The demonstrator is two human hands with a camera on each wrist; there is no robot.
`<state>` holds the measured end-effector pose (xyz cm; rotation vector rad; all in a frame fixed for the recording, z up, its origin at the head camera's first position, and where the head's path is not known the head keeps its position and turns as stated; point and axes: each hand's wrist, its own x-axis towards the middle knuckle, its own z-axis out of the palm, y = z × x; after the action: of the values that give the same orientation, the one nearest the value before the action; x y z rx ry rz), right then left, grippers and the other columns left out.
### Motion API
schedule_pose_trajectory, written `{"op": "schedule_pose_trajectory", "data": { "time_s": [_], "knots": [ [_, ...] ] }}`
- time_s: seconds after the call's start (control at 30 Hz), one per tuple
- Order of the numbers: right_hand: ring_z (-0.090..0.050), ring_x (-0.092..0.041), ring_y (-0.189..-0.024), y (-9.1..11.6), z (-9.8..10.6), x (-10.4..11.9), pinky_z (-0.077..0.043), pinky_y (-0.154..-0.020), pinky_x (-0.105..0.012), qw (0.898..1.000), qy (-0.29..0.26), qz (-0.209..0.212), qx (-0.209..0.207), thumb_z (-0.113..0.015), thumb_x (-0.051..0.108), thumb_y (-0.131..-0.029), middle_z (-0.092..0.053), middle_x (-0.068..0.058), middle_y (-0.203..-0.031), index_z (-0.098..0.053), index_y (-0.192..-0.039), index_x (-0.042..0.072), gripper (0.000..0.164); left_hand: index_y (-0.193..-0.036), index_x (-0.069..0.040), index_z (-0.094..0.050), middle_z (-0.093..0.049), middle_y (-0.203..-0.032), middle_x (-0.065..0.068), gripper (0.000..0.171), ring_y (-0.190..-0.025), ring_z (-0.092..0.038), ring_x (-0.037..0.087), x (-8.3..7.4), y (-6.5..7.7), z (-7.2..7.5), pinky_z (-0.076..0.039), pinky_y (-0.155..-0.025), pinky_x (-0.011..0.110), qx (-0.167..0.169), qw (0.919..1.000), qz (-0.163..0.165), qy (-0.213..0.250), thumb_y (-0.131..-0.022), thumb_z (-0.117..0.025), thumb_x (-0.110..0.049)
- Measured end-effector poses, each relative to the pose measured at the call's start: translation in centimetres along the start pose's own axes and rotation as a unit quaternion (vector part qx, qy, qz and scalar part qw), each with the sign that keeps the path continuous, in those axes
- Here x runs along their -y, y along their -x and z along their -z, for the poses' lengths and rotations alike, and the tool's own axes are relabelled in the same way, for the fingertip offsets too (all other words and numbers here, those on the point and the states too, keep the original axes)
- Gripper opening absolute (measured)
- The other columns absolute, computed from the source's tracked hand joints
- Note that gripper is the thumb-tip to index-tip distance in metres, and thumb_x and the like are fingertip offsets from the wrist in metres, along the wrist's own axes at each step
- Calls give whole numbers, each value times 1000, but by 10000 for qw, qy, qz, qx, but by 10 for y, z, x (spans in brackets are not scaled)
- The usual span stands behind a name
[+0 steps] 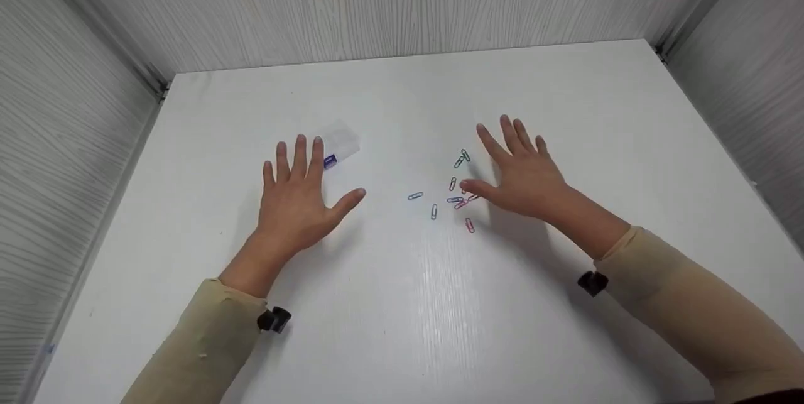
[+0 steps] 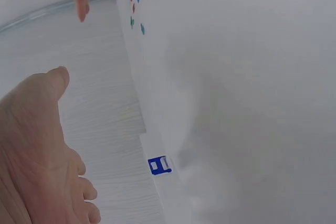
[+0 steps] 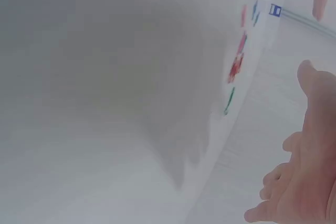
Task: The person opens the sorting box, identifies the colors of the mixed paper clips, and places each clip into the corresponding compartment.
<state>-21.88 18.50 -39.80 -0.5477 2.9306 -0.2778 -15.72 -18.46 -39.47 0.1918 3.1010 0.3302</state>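
Both hands hover palm down over a white table with fingers spread, and neither holds anything. My left hand (image 1: 294, 206) is nearest a clear plastic case (image 1: 342, 140) with a blue label (image 1: 330, 161), partly hidden behind its index finger. Over the right edge of a scatter of paper clips reaches my right hand (image 1: 527, 181), its thumb covering some of them in the head view. Among the clips are a green one (image 1: 465, 155), a red one (image 1: 470, 225) and a blue one (image 1: 415, 196). In the left wrist view the label (image 2: 159, 165) shows below the clips.
The white table (image 1: 402, 303) is bounded by a wood-grained panel (image 1: 377, 2) at the back and by side panels at left and right. Black wrist cameras sit on both sleeves, the left one (image 1: 274, 319) and the right one (image 1: 593, 283).
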Motion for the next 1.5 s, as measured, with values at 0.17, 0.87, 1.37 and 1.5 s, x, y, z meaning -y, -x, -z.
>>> {"op": "schedule_pose_trajectory", "data": {
  "time_s": [0.17,0.87,1.37,1.5],
  "knots": [
    [9,-32,-163,-30,5,36,-5,-128,-61,9988,-16,483,74,-43,84,-96,7,-14,-177,-2,-172,30,102,-170,-4,-4,0,-176,24,113,-160,6,50,18,-2,4,1,-125,69,-156,9998,84,121,-97,-39,-83],
    [5,-26,-164,-117,-28,128,-7,-130,-56,9860,200,1385,909,-48,74,-101,-2,-4,-179,-10,-172,31,92,-170,-2,-9,-5,-175,25,111,-159,2,53,31,3,-31,0,-124,70,526,9977,341,256,-98,-39,-82],
    [5,-27,-164,-123,-32,126,-9,-129,-57,9857,308,1250,1089,-52,69,-102,-5,-2,-179,-22,-171,25,87,-168,1,-15,-8,-175,24,107,-159,2,53,28,-10,-35,0,-125,68,652,9974,176,235,-100,-39,-79],
    [4,-26,-164,-122,-30,120,-11,-129,-56,9862,320,1220,1072,-49,65,-105,-5,-1,-179,-24,-171,21,83,-168,0,-16,-8,-175,23,106,-159,3,52,24,-17,-33,0,-125,68,744,9969,61,242,-101,-40,-78]
  ]
}}
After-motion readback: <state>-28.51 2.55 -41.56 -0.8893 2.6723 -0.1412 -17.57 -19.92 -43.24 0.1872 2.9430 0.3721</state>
